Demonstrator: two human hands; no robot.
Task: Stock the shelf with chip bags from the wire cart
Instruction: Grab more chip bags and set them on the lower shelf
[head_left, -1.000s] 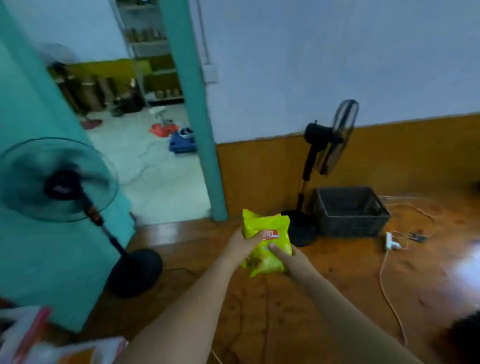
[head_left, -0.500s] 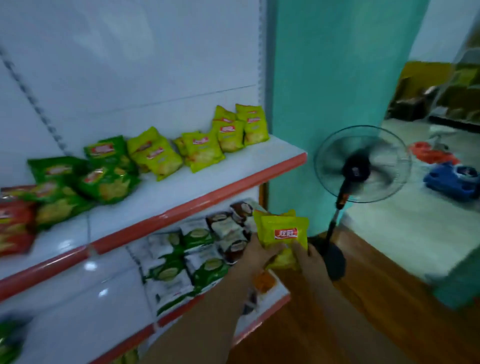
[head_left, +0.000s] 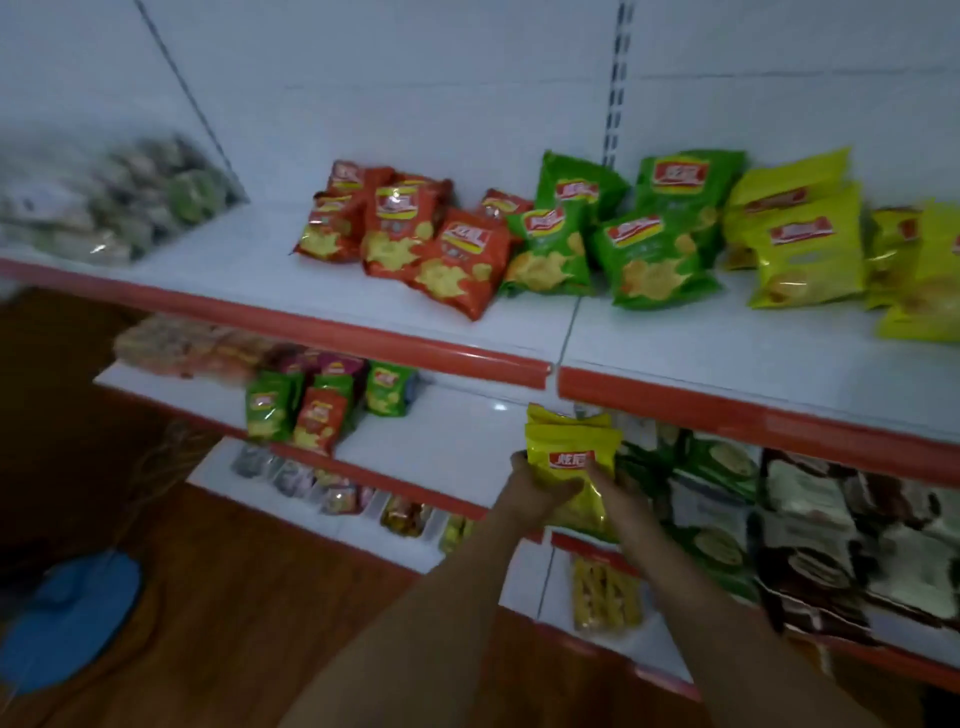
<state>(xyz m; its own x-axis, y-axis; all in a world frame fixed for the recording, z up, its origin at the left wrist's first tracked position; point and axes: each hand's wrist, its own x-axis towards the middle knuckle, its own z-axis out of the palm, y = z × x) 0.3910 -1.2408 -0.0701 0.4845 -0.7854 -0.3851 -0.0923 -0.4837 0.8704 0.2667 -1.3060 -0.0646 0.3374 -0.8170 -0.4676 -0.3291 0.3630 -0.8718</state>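
Note:
Both my hands hold yellow chip bags (head_left: 571, 457) with a red logo, a small stack, in front of the second shelf. My left hand (head_left: 535, 493) grips their left side and my right hand (head_left: 623, 493) grips the lower right. Above, the top shelf (head_left: 519, 364), white with a red front strip, carries red chip bags (head_left: 415, 244), green chip bags (head_left: 613, 244) and yellow chip bags (head_left: 800, 244) lying in groups. The wire cart is not in view.
The second shelf (head_left: 441, 441) holds small green and red bags (head_left: 306, 410) at left and dark and white packs (head_left: 810, 519) at right. Lower shelves hold small snack packs (head_left: 605, 597). A blue round object (head_left: 67, 618) lies on the wooden floor at lower left.
The view has swung left from the doorway and fans to the shelving. My hands still hold the yellow bags, now close in front of the second shelf.

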